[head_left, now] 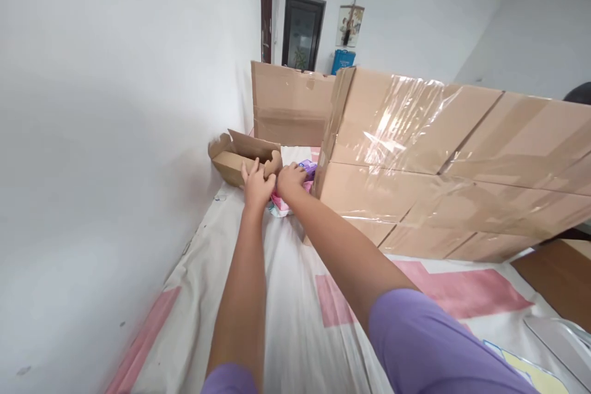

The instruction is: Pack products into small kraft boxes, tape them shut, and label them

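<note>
A small open cardboard box (231, 166) sits against the left wall, its flaps raised. My left hand (257, 184) rests on the near right side of this box with its fingers spread. Just to the right, my right hand (292, 180) is closed, fingers bent downward; what they grip is hidden. Beside its fingertips lies a purple packet (308, 167), partly covered by the hand. Pink and white packaging (281, 204) shows beneath the right hand, between the small box and the large cardboard wall.
A tall wall of taped cardboard boxes (392, 154) stands close on the right. Behind is another cardboard panel (293, 104). A white and pink sheet (289, 295) covers the surface below. At the lower right are a brown box (556, 277) and a pale object (561, 345).
</note>
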`<action>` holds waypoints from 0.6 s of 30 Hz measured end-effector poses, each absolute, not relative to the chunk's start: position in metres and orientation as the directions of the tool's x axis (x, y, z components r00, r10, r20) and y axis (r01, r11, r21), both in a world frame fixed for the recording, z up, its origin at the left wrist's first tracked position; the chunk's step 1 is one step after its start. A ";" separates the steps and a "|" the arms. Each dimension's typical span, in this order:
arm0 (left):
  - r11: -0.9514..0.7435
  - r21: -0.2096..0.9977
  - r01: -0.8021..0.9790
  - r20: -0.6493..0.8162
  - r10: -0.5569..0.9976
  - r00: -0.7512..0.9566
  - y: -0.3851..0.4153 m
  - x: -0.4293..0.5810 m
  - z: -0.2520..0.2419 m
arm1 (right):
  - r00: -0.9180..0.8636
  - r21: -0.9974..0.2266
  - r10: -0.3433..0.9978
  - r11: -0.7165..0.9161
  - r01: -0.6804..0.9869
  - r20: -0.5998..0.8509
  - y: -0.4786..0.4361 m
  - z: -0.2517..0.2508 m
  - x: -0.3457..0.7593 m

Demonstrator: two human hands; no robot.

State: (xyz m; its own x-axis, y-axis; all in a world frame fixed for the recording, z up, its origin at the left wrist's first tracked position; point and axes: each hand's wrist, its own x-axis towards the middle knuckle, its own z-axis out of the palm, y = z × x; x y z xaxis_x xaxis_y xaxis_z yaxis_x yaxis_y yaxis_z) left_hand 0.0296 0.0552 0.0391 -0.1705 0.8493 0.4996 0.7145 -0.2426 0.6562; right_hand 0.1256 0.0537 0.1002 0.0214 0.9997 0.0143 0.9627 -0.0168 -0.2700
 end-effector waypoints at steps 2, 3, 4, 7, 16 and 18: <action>-0.265 0.689 0.674 0.532 0.817 -0.223 0.046 0.025 0.032 | 0.125 -0.219 0.992 -0.117 0.969 0.024 0.063 0.102 0.127; -0.276 0.704 0.655 0.540 0.806 -0.241 0.043 0.022 0.029 | 0.159 -0.202 0.987 -0.156 0.967 0.000 0.068 0.102 0.127; -0.286 0.717 0.636 0.543 0.801 -0.252 0.041 0.018 0.028 | 0.183 -0.188 0.982 -0.186 0.964 -0.034 0.073 0.101 0.126; -0.292 0.756 0.586 0.529 0.800 -0.284 0.039 0.002 0.030 | 0.216 -0.167 0.970 -0.232 0.958 -0.108 0.087 0.096 0.124; -0.285 0.793 0.539 0.488 0.827 -0.280 0.037 -0.037 0.035 | 0.296 -0.244 0.955 -0.281 0.928 0.030 0.097 0.075 0.116; -0.281 0.790 0.545 0.483 0.834 -0.269 0.039 -0.039 0.032 | 0.324 -0.267 0.946 -0.303 0.915 0.035 0.105 0.076 0.115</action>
